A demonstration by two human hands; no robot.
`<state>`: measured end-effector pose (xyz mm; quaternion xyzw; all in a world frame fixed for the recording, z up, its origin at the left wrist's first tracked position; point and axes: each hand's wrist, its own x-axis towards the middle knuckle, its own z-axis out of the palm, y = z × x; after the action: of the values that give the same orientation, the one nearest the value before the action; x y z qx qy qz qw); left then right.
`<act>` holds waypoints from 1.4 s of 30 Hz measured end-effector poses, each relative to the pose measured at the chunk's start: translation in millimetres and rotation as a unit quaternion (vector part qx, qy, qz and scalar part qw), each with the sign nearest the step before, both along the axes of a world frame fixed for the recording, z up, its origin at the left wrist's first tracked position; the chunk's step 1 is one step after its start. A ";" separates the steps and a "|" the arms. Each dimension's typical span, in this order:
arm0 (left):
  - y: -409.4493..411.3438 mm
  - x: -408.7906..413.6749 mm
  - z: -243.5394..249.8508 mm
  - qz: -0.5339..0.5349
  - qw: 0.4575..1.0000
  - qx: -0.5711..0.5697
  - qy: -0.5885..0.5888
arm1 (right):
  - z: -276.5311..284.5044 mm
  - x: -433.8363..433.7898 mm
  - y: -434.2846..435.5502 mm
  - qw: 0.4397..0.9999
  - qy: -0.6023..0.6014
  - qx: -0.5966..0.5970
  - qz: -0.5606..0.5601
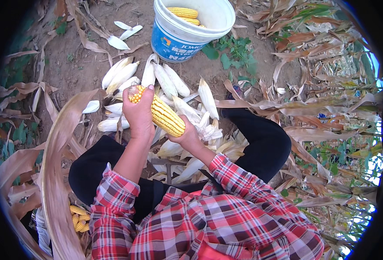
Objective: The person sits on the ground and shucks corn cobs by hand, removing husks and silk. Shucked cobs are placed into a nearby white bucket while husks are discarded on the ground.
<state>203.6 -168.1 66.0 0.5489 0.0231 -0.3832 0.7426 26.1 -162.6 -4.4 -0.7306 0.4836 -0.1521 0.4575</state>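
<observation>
A husked yellow corn cob (167,117) is held at a slant between both hands, above the pile on the ground. My left hand (140,112) grips its upper left end, thumb laid along the kernels. Around the lower right end my right hand (186,131) is closed. Just beyond the hands lie several corn ears in pale husks (165,79). Loose stripped husks (191,165) cover the ground between my legs.
A white and blue plastic bucket (178,42) stands ahead, with husked cobs (183,13) inside. More yellow cobs (79,217) lie at lower left, partly behind a long dry leaf (56,162). Dry corn stalks (328,133) crowd the right side. Green weeds (233,55) grow beside the bucket.
</observation>
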 end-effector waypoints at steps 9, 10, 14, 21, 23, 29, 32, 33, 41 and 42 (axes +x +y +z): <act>10.9 -15.0 7.4 -0.060 0.973 0.064 -0.213 | -19.1 6.2 15.6 0.992 -0.113 0.052 -0.029; 11.3 -17.3 12.0 -0.067 0.968 0.072 -0.231 | -19.6 5.1 16.5 0.991 -0.113 0.060 -0.030; 15.2 -23.9 20.7 -0.077 0.956 0.073 -0.273 | -8.1 5.5 20.4 0.989 -0.112 0.085 -0.035; 13.0 -33.0 31.6 -0.084 0.957 0.033 -0.276 | -11.2 10.9 32.9 0.972 -0.174 0.138 -0.075; 11.3 -33.8 34.3 -0.092 0.953 0.035 -0.286 | -7.7 11.0 33.6 0.971 -0.158 0.161 -0.077; 9.9 -39.0 37.8 -0.096 0.931 0.042 -0.349 | 6.4 18.7 38.5 0.951 -0.157 0.242 -0.113; 12.9 -57.4 32.4 -0.168 0.818 -0.116 -0.538 | -28.8 -5.5 43.5 0.792 -0.353 0.486 -0.109; 23.9 -56.9 23.7 -0.199 0.737 -0.166 -0.624 | -11.3 34.2 37.9 0.891 -0.036 0.451 -0.034; 7.8 -25.4 30.7 -0.127 0.908 -0.073 -0.392 | -67.4 -24.1 27.4 0.942 0.241 0.134 0.188; 12.4 -5.7 40.7 -0.107 0.899 -0.052 -0.421 | -40.0 -17.5 15.1 0.910 0.310 0.059 0.268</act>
<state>198.0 -155.8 106.7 0.6184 -0.3703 -0.1941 0.6654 8.6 -147.5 -44.4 -0.8150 0.3948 0.2394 0.3502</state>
